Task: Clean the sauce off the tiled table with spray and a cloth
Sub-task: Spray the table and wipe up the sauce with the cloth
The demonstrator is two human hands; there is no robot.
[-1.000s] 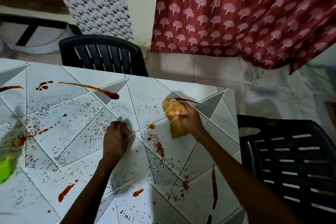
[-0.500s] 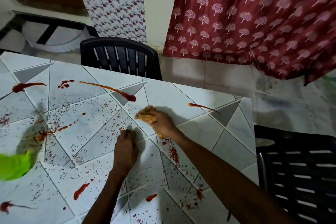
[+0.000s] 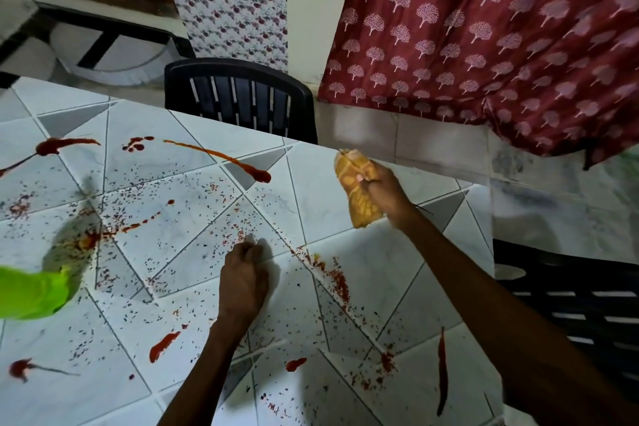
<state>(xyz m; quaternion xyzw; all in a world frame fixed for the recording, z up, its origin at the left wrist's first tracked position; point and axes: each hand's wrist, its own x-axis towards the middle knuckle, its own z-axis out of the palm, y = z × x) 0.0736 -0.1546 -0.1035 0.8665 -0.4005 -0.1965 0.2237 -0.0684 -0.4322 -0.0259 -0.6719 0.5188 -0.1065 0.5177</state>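
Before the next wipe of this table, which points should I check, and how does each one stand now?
1. Cloth gripped by right hand: ok.
2. Cloth pressed on the table: cannot tell.
3. Left hand off the dirty tiles: not ok, it rests among specks.
4. Long sauce streak wiped: not ok.
5. Table sprayed: cannot tell.

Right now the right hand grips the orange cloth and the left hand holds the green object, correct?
Not quite. In the head view the left hand holds nothing: it rests on the tiled table, fingers curled, apart from the green object at the picture's left edge. The right hand does grip the orange cloth.
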